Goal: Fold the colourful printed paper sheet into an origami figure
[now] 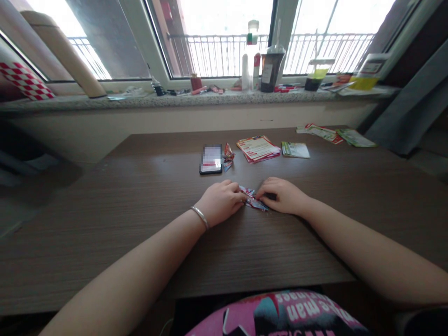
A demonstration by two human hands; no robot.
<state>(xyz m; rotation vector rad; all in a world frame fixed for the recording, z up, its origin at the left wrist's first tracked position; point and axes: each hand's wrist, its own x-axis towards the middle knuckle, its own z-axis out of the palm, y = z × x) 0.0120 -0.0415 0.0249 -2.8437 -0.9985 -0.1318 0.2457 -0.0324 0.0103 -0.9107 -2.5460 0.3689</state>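
A small folded piece of printed paper [252,198], red, blue and white, lies on the brown wooden table [140,210] between my hands. My left hand [221,201], with a silver bracelet on the wrist, has its fingers curled and pinches the paper's left end. My right hand [283,196] has its fingers bent down onto the paper's right end, pressing it against the table. Most of the paper is hidden under the fingers.
Behind my hands lie a phone [211,159], a second folded paper figure [228,156], a stack of red leaflets [258,148] and a green card [296,150]. More leaflets [332,134] sit far right. The windowsill [196,99] holds bottles and cups.
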